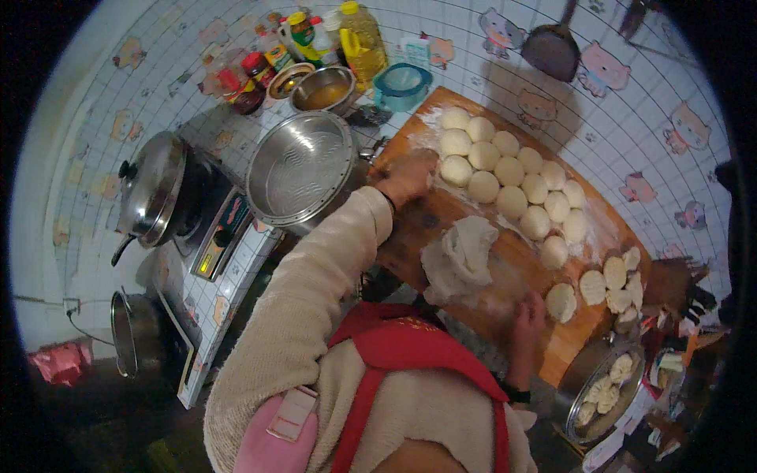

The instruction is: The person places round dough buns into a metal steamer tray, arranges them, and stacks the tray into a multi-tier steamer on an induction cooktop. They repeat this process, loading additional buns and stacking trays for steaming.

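My left hand (411, 172) is at the left part of a floured wooden board (408, 224), right beside the dough balls (484, 156). Its fingers are blurred, and whether they hold anything is unclear. Rows of these pale, round balls cover the board's far side. Near the board's front edge, my right hand (529, 316) has its fingers slightly apart with nothing visible in them. A flattened dough round (561, 303) lies just right of it. Between my hands is a crumpled whitish piece (467, 251), either cloth or dough. More flattened rounds (615, 273) are at the right end.
A steel pot (301, 168) stands left of the board, with a lidded pan (155, 189) on a cooker beyond it. Behind are a steel bowl (324, 90), an oil bottle (362, 44) and a teal container (403, 86). A pot (571, 378) with shaped dough sits at right.
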